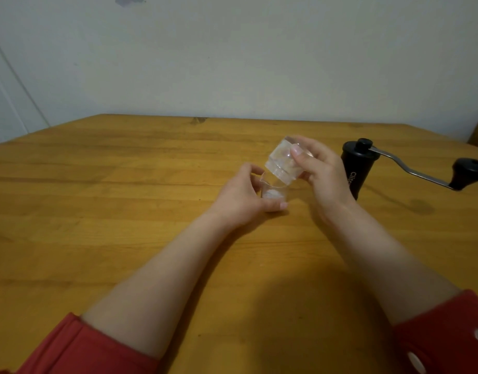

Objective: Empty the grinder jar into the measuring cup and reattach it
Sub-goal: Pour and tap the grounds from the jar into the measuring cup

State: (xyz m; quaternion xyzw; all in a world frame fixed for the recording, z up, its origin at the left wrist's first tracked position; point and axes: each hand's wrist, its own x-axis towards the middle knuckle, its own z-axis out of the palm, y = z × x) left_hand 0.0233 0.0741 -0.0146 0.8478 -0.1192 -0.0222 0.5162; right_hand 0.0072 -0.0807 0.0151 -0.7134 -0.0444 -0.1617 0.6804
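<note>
While the right hand (pixel 317 168) pinches the clear grinder jar (pixel 282 161) tipped mouth-down over the measuring cup (pixel 271 194), which the left hand (pixel 242 193) clasps from nine o'clock on the wooden table (pixel 124 171), a gentle tap with the rims kept close should shake out the last powder. With the black grinder body (pixel 358 168) waiting at three o'clock, both clear vessels blur together, so whether any residue clings inside the jar is impossible to judge.

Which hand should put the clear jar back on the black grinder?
Probably the right hand: it already holds the jar, and the grinder stands just beside it. The left hand is steadying the measuring cup.
</note>
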